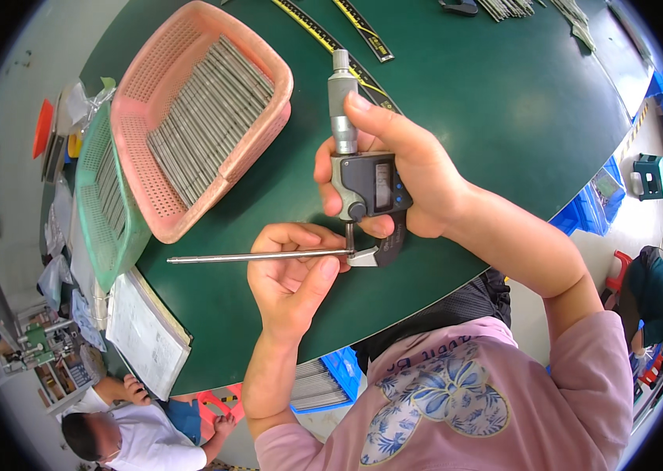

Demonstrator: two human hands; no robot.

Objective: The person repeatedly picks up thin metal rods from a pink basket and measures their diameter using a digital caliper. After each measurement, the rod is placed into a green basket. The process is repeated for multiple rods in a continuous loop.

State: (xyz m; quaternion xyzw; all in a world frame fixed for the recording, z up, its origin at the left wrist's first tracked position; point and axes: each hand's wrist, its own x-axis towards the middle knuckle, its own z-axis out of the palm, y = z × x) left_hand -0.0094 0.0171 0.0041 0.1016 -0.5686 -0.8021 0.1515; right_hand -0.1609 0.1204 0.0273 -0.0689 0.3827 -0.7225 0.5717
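Observation:
My right hand (406,161) is wrapped round a digital micrometer (363,184), its thumb on the grey thimble at the top. The small display faces up toward me. Between the thumb and fingers of my left hand (288,271) lies a thin metal rod (245,257), held nearly level and pointing left. Its right end sits in the micrometer's jaw, by the spindle and the lower anvil. Whether both faces touch the rod is too small to tell.
A pink plastic basket (276,106) full of similar rods stands at the left, beside a green basket (123,243). Papers (143,330) lie on the green table's left edge. Rulers (363,31) and rod bundles (504,8) are at the back. Another person (143,436) sits lower left.

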